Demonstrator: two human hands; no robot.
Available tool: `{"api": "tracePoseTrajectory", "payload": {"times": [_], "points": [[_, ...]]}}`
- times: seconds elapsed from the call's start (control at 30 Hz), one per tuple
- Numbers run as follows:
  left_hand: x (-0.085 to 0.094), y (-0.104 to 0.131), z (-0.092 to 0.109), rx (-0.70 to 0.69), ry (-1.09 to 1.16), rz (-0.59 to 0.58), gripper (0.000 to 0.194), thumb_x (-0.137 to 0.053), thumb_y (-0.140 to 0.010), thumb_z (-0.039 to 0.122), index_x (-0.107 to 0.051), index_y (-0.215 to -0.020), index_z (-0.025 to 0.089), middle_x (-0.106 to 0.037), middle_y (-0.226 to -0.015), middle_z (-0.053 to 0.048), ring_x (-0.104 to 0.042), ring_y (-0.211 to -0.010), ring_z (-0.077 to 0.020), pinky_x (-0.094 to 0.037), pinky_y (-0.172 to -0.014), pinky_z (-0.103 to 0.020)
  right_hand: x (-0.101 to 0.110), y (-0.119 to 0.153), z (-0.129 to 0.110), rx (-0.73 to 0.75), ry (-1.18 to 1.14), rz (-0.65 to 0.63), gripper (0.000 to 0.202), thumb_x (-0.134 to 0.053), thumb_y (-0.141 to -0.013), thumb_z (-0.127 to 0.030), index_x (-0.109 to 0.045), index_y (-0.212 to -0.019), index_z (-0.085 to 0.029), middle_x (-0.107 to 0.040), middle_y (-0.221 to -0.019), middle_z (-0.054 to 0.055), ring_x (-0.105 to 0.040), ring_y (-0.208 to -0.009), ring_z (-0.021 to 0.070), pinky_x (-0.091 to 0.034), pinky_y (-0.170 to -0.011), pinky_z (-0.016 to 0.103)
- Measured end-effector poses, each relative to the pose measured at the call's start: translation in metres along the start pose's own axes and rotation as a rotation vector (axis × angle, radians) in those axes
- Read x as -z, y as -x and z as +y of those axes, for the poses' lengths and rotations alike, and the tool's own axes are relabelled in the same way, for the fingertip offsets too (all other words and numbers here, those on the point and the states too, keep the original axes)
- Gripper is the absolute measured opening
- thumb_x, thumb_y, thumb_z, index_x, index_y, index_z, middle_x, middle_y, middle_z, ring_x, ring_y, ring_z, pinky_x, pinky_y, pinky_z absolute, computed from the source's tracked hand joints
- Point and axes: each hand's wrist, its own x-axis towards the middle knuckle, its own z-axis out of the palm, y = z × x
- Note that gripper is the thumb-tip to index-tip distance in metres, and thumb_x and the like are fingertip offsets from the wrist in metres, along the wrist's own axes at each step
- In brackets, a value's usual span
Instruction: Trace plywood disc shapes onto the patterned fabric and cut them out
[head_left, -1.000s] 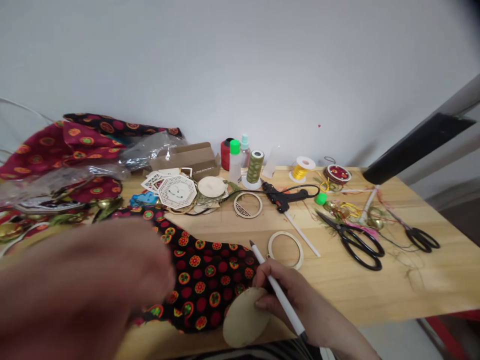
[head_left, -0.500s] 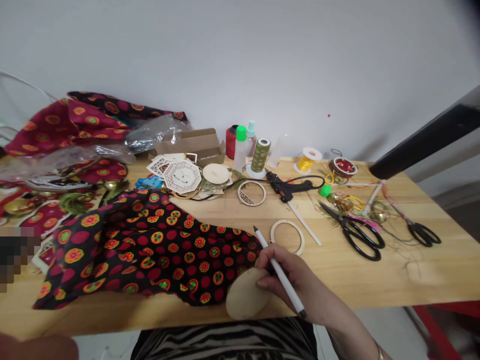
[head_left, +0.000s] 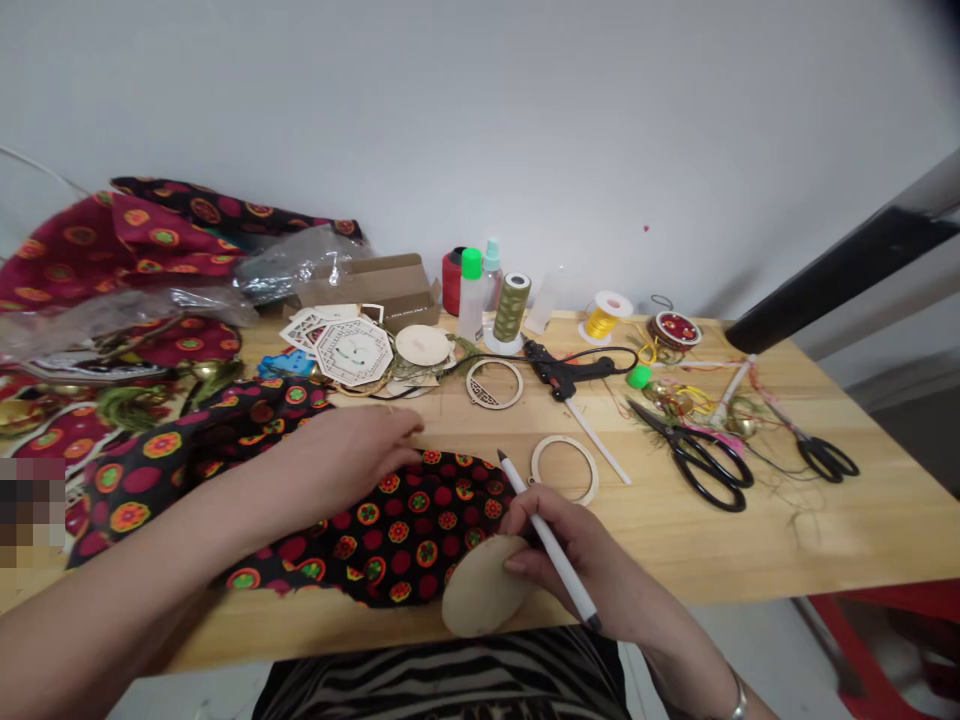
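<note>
In the head view, my right hand (head_left: 562,550) pinches a thin round wooden disc (head_left: 484,590) near the table's front edge. A white pen (head_left: 551,550) also rests in this hand, its dark tip up and to the left. Black fabric with red and orange flower patterns (head_left: 427,535) lies spread on the left and middle of the table. My left hand (head_left: 360,450) is above it, fingers loosely bent with a gap to the thumb and nothing visible between them. A wooden ring (head_left: 598,480) lies just beyond my right hand.
A glue gun (head_left: 574,372), a cut-out wooden ring (head_left: 495,403), black scissors (head_left: 697,455) and smaller scissors (head_left: 825,458) lie across the table. Behind stand a green-capped bottle (head_left: 471,300), an olive thread spool (head_left: 512,308) and a cardboard box (head_left: 397,285). A black post (head_left: 840,275) slants at right.
My left hand has come in from the lower left and is now over the patterned fabric. The right hand keeps the disc and pen. The whole view has shifted slightly.
</note>
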Motion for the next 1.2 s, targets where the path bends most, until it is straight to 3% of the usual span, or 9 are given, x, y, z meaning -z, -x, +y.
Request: {"api": "tracePoseTrajectory", "payload": {"times": [0.13,0.37,0.53,0.63,0.73,0.83,0.93,1.0,1.2], "points": [[-0.011,0.006,-0.014,-0.049,-0.089,-0.204,0.029,-0.058,-0.079,0.042,-0.064,-0.100,0.024,-0.071,-0.095,-0.008,-0.067,-0.087,-0.0298,-0.049,-0.072,-0.039,0.000,0.000,0.001,0.000,0.027,0.008,0.015,-0.063,-0.083,-0.020,-0.052,-0.092,-0.024,-0.047,-0.082,-0.004,-0.043,-0.072,0.0117,-0.036,-0.065,0.024],[0.007,-0.006,-0.003,0.008,-0.052,-0.104,0.021,-0.041,-0.084,0.034,-0.059,-0.085,0.022,-0.068,-0.081,-0.006,-0.065,-0.077,-0.0264,-0.046,-0.067,-0.037,0.005,0.000,-0.002,-0.007,0.053,-0.054,0.012,-0.061,-0.083,-0.018,-0.053,-0.090,-0.023,-0.051,-0.085,-0.003,-0.047,-0.074,0.0120,-0.038,-0.067,0.024],[-0.008,-0.030,0.008,0.029,-0.090,0.190,0.026,-0.041,-0.081,0.022,-0.058,-0.100,0.018,-0.068,-0.088,-0.009,-0.064,-0.085,-0.0284,-0.048,-0.073,-0.040,0.004,-0.001,-0.002,0.005,0.042,-0.062,0.013,-0.063,-0.082,-0.019,-0.053,-0.090,-0.023,-0.051,-0.082,-0.004,-0.046,-0.071,0.0117,-0.038,-0.065,0.024],[-0.024,-0.033,0.014,-0.043,-0.106,0.231,0.036,-0.040,-0.082,0.014,-0.051,-0.117,0.016,-0.064,-0.113,-0.013,-0.062,-0.100,-0.0271,-0.049,-0.083,-0.040,0.002,0.000,0.002,0.009,-0.052,-0.029,0.012,-0.063,-0.082,-0.022,-0.053,-0.090,-0.022,-0.053,-0.083,-0.003,-0.047,-0.071,0.0121,-0.040,-0.064,0.024],[-0.032,-0.019,0.021,-0.188,-0.095,0.380,0.041,-0.043,-0.085,0.011,-0.044,-0.126,0.015,-0.047,-0.139,-0.016,-0.053,-0.118,-0.0254,-0.045,-0.095,-0.040,0.005,0.003,0.004,0.019,-0.182,0.024,0.016,-0.068,-0.080,-0.026,-0.055,-0.089,-0.022,-0.057,-0.087,0.000,-0.052,-0.073,0.0136,-0.042,-0.065,0.025],[-0.037,0.007,0.026,-0.341,-0.092,0.570,0.025,-0.050,-0.086,0.012,-0.054,-0.111,0.015,-0.058,-0.119,-0.014,-0.053,-0.112,-0.0252,-0.043,-0.097,-0.041,0.014,0.004,0.000,0.045,-0.379,0.173,0.024,-0.074,-0.075,-0.026,-0.055,-0.087,-0.024,-0.059,-0.085,0.000,-0.055,-0.073,0.0140,-0.044,-0.064,0.025],[-0.049,0.030,0.030,-0.468,-0.031,0.458,0.014,-0.055,-0.086,0.014,-0.058,-0.100,0.017,-0.063,-0.094,-0.006,-0.057,-0.087,-0.0179,-0.048,-0.080,-0.032,0.021,-0.003,-0.010,0.102,-0.625,0.316,0.031,-0.080,-0.069,-0.024,-0.055,-0.087,-0.026,-0.057,-0.079,-0.003,-0.055,-0.069,0.0125,-0.044,-0.063,0.023],[-0.058,0.041,0.032,-0.478,-0.014,0.368,0.011,-0.054,-0.088,0.015,-0.060,-0.097,0.019,-0.064,-0.091,-0.004,-0.057,-0.082,-0.0165,-0.048,-0.077,-0.031,0.020,-0.010,-0.017,0.125,-0.751,0.313,0.032,-0.081,-0.067,-0.023,-0.056,-0.087,-0.026,-0.055,-0.076,-0.004,-0.054,-0.066,0.0108,-0.044,-0.062,0.021],[-0.069,0.051,0.025,-0.375,-0.087,0.210,0.028,-0.059,-0.086,0.031,-0.060,-0.114,0.026,-0.061,-0.120,-0.007,-0.051,-0.114,-0.0280,-0.044,-0.091,-0.045,0.009,-0.035,-0.021,0.072,-0.814,0.220,0.033,-0.082,-0.064,-0.020,-0.058,-0.087,-0.023,-0.057,-0.071,-0.005,-0.053,-0.063,0.0086,-0.043,-0.059,0.018]]}}
